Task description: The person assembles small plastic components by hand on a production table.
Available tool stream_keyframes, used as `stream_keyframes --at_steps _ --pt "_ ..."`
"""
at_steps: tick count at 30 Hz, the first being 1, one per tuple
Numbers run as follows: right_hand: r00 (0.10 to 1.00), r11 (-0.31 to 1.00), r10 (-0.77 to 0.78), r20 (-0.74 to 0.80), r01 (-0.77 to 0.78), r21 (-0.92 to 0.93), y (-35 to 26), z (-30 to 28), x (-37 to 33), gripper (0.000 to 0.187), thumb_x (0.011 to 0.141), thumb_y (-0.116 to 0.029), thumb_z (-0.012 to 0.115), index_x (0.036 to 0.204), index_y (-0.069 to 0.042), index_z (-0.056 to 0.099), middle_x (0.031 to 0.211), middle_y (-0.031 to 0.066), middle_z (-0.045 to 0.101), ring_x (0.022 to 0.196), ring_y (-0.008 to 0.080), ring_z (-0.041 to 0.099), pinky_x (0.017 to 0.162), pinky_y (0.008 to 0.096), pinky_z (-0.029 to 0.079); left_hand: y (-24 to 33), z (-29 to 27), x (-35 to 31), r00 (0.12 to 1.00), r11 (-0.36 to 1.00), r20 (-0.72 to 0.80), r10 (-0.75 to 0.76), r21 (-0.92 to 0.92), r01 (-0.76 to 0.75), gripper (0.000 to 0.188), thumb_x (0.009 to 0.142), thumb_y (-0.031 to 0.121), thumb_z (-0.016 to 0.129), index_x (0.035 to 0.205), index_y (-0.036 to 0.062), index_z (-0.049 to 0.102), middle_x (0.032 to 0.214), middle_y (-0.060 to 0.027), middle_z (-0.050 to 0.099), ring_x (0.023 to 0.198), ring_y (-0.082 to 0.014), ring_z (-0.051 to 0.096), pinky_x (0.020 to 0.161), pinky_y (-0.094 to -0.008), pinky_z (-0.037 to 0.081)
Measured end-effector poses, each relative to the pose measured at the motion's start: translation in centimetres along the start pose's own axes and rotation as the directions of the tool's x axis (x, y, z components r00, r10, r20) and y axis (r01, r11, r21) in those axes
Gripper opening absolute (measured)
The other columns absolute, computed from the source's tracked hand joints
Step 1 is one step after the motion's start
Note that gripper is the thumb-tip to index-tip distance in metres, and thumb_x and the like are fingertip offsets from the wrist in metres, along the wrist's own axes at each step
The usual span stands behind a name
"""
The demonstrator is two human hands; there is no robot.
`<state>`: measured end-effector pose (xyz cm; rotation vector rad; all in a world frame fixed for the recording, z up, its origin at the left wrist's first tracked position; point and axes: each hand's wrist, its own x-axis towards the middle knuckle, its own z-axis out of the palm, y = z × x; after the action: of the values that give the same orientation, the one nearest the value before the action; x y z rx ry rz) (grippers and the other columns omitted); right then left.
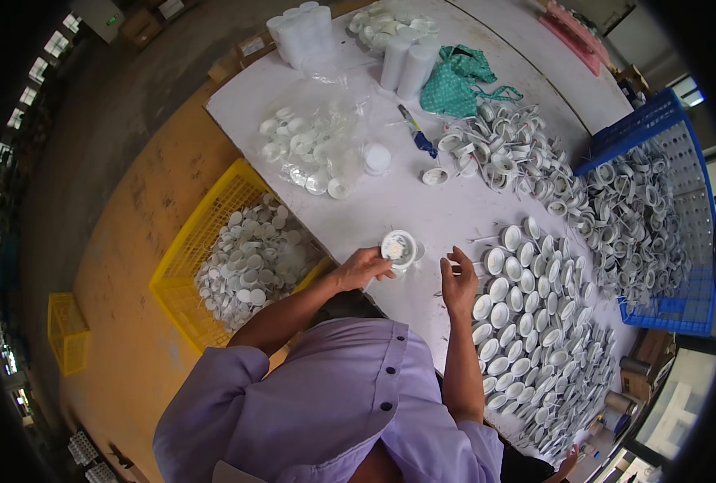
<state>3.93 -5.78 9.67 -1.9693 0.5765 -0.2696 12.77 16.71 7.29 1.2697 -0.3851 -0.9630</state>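
My left hand (363,269) grips the edge of a round white lamp housing (398,248), which has a pale yellowish disc inside. A small translucent round piece (419,251) shows just beside that housing. To the right, my right hand (459,282) is raised over the table, fingers loosely bent and apart, with nothing visible in them. Close to it begin dense rows of round white lamps with wires (525,280), tilted against each other. Farther off, a single lamp ring (435,176) and a short stack of white discs (376,158) lie on the white table (350,217).
At left stands a yellow crate (182,291) of white lamps; at right, a blue crate (700,201) of rings. Loose rings (507,149), a bag of caps (301,153), a blue-handled tool (418,133), green cloth (454,87) and disc stacks (303,36) sit beyond. Another person's hand (567,463) shows lower right.
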Motion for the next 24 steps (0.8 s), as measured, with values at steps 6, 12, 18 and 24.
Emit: stream_keyframes --at_steps 6,12,18,24 --pt "0.969 0.809 -0.169 0.179 0.24 -0.537 4.3 4.2 1.2 0.063 0.07 -0.032 0.074 0.118 0.002 0.052 0.112 0.0182 0.055 0.101 0.0333 0.052 0.086 0.0421 0.045 0.2 -0.7 -2.3 0.971 0.977 -0.182 -0.158 0.116 0.181 0.029 0.093 0.023 0.052 0.113 0.0023 0.056 0.085 -0.0027 0.061 0.077 -0.01 0.062 0.057 -0.0209 0.041" --pt "0.968 0.73 -0.01 0.251 0.179 -0.659 2.9 6.6 2.2 0.064 0.068 -0.034 0.074 0.116 0.001 0.051 0.116 0.0195 0.051 0.106 0.0354 0.048 0.086 0.0437 0.045 -2.5 -1.4 -2.3 0.972 0.99 -0.195 -0.132 0.023 0.139 0.029 0.093 0.022 0.052 0.116 0.0034 0.054 0.088 -0.003 0.06 0.076 -0.0107 0.062 0.055 -0.0209 0.041" --pt "0.971 0.765 -0.059 0.233 0.194 -0.615 2.7 5.8 1.9 0.053 0.069 -0.026 0.074 0.11 0.002 0.055 0.103 0.0185 0.058 0.097 0.0342 0.053 0.085 0.0439 0.044 -1.5 -1.8 -2.6 0.972 0.98 -0.161 -0.169 -0.129 0.149 0.033 0.092 0.022 0.055 0.119 0.0035 0.051 0.098 -0.004 0.06 0.081 -0.0114 0.062 0.056 -0.0213 0.039" --pt "0.984 0.948 -0.172 0.042 0.177 -0.263 1.7 3.2 0.4 0.06 0.068 -0.014 0.077 0.121 0.001 0.053 0.106 0.0164 0.057 0.086 0.0253 0.061 0.071 0.0321 0.053 -1.2 -1.4 -1.3 0.986 0.991 -0.113 -0.123 -0.071 0.115 0.04 0.09 0.031 0.056 0.117 0.0026 0.052 0.102 -0.005 0.061 0.085 -0.0124 0.062 0.063 -0.023 0.039"
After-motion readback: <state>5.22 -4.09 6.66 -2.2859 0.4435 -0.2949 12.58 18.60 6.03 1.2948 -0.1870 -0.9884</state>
